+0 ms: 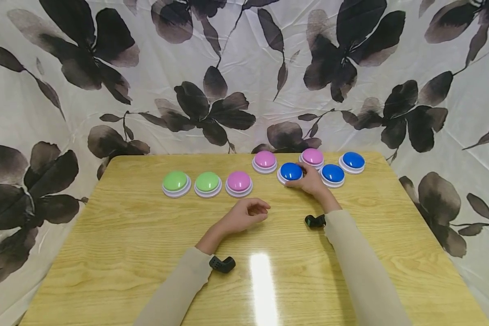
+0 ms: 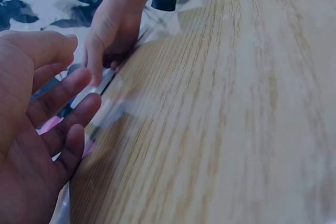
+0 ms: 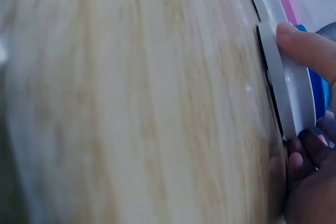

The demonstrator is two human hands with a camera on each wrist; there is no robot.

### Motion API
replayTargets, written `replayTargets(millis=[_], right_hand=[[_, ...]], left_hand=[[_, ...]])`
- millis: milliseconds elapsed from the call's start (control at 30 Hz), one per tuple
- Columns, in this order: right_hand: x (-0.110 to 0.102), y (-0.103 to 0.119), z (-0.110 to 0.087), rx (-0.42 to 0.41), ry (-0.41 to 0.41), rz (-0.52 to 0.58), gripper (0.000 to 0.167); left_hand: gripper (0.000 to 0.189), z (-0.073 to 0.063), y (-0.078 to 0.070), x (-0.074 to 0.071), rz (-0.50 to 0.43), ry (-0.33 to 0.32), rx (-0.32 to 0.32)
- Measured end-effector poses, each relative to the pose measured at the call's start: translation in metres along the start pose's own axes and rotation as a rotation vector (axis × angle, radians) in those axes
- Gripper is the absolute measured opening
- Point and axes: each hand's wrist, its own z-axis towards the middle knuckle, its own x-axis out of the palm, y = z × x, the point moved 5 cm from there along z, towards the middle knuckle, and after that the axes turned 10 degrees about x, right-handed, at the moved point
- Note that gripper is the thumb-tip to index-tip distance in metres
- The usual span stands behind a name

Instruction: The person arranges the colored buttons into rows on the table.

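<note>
My right hand (image 1: 311, 182) grips a blue push button (image 1: 291, 171) by its round white base (image 3: 294, 90), thumb on the near side and fingers on the far side. In the right wrist view the base sits at table level, its blue dome facing away. My left hand (image 1: 245, 215) hovers over the table with loosely curled fingers and holds nothing; in the left wrist view its fingers (image 2: 79, 111) are spread apart. Nearest to that hand is a pink button (image 1: 239, 181). Two more blue buttons (image 1: 333, 173) (image 1: 353, 160) stand right of my right hand.
Two green buttons (image 1: 174, 181) (image 1: 207, 182) stand at the left of the row. Two further pink buttons (image 1: 265, 160) (image 1: 312, 157) are near the back edge of the wooden table (image 1: 138, 253). Behind hangs a floral cloth (image 1: 146, 77). Each wrist carries a black device (image 1: 223, 264).
</note>
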Motion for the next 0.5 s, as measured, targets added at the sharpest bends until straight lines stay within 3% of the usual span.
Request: replayTargets(millis=[167, 500], right_hand=[[0.000, -0.004, -0.002, -0.003, -0.010, 0.021, 0.095], [-0.001, 0.003, -0.015, -0.008, -0.014, -0.001, 0.091]], left_hand=[[0.027, 0.001, 0.014, 0.004, -0.011, -0.015, 0.004], [0.026, 0.007, 0.015, 0.003, 0.009, -0.016, 0.022]])
